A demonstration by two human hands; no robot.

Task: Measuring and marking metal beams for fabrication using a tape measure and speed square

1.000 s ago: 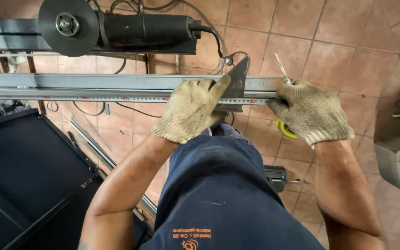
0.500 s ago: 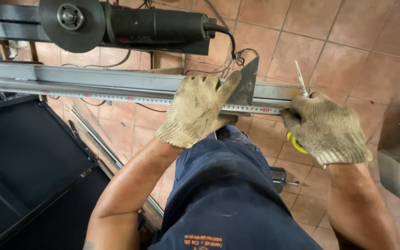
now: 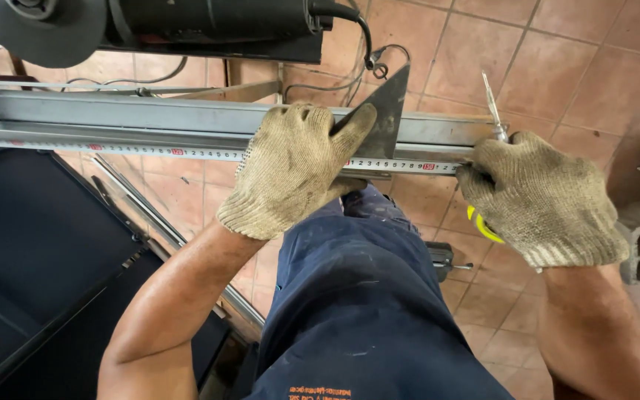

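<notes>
A dark metal square (image 3: 385, 111) is pressed onto the steel bar (image 3: 150, 122) by the gloved left hand (image 3: 294, 170). A scriber (image 3: 492, 104) and tape measure (image 3: 187, 152) are gripped by the right hand (image 3: 546, 196) at the bar's end.

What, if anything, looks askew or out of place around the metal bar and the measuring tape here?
Nothing stands out. The measuring tape lies flat along the metal bar, the left hand presses a dark triangular square against it, and the right hand holds a thin scriber at the bar's edge.
</notes>
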